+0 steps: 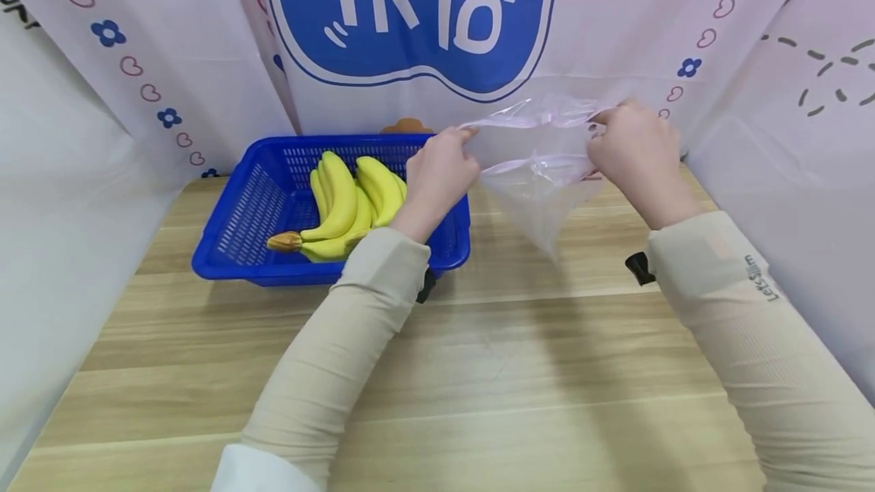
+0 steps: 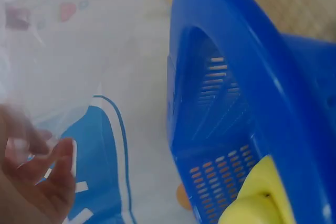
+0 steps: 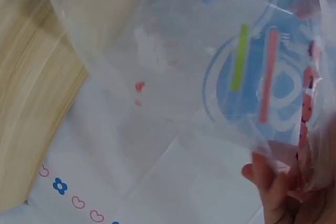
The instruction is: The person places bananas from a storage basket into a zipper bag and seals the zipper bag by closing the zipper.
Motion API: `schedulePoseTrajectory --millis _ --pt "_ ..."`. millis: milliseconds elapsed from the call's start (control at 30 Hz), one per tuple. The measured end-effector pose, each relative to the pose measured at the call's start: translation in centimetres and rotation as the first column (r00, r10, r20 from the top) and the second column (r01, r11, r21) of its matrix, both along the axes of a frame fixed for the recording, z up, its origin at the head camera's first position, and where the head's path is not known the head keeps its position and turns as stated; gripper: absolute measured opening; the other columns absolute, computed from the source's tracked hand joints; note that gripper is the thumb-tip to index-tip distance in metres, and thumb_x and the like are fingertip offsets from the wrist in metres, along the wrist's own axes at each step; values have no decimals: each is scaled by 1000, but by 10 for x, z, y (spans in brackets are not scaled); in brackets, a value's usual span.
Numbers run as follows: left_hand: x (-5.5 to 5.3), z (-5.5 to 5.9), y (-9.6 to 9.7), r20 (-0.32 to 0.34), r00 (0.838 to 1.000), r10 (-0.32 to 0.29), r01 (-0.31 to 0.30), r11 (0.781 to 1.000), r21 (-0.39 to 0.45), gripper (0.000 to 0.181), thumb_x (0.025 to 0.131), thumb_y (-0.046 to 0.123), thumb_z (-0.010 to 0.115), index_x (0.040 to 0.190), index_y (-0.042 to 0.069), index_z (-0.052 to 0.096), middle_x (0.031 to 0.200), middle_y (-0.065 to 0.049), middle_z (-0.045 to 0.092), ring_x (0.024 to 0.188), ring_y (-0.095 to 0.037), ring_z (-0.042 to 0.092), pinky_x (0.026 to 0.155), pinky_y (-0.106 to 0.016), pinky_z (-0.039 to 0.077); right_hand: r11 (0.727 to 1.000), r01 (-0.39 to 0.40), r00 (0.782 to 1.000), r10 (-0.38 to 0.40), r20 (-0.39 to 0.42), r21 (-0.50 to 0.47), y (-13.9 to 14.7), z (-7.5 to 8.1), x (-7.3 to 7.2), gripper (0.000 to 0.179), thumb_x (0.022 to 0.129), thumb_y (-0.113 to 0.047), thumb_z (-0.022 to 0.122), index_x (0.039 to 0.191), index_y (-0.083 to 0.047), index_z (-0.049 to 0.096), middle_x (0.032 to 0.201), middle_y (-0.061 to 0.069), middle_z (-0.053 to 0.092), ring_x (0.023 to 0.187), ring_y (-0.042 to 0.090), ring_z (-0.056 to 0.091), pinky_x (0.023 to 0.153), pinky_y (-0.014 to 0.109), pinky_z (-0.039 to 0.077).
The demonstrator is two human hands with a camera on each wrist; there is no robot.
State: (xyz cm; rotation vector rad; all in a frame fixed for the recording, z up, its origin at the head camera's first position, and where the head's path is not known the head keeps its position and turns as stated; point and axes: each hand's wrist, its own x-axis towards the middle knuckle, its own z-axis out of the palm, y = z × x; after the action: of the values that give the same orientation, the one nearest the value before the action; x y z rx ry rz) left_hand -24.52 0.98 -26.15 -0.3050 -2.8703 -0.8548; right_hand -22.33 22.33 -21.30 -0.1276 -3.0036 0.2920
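Note:
A clear plastic zip bag (image 1: 536, 196) with a pinkish band along its mouth hangs between my two hands over the table. My left hand (image 1: 443, 173) pinches one side of its mouth, close above the basket's right end. On the opposite side, my right hand (image 1: 632, 154) pinches the other edge, and the mouth gapes between them. In the right wrist view the bag (image 3: 157, 66) spreads out, see-through, with coloured strips showing. Yellow bananas (image 1: 339, 200) lie in a blue plastic basket (image 1: 229, 226), partly covered by my left forearm.
The basket stands at the back left of the wooden table (image 1: 451, 393). Behind it hangs a white cloth (image 1: 608, 14) with a blue printed sign, hearts and flowers. White sheets flank both sides. A dark strap piece (image 1: 639, 269) shows at my right cuff.

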Motion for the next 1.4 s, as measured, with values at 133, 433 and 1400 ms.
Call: schedulePoseTrajectory --millis 133,433,1400 --pt "-3 1 -5 170 985 -30 16 997 81 51 92 15 47 141 27 48 147 6 47 82 -21 55 66 -31 39 996 -18 999 21 39 -92 -1 0 -3 48 86 -5 35 125 -9 64 146 18 44 129 45 42 85 52 44" --pt "-6 3 -11 240 970 -35 15 996 86 50 91 13 45 139 24 50 152 6 40 137 -21 42 99 -48 41 979 -97 993 108 55 -178 -4 -5 -6 45 87 4 33 119 2 65 147 21 42 135 44 35 84 41 47" --pt "-9 -4 -84 193 962 -195 93 893 440 35 99 17 41 124 17 64 142 1 52 100 -15 58 80 -30 45 973 -69 997 74 13 -222 -9 -22 -1 51 82 2 38 132 8 51 138 30 47 125 46 43 103 56 36"
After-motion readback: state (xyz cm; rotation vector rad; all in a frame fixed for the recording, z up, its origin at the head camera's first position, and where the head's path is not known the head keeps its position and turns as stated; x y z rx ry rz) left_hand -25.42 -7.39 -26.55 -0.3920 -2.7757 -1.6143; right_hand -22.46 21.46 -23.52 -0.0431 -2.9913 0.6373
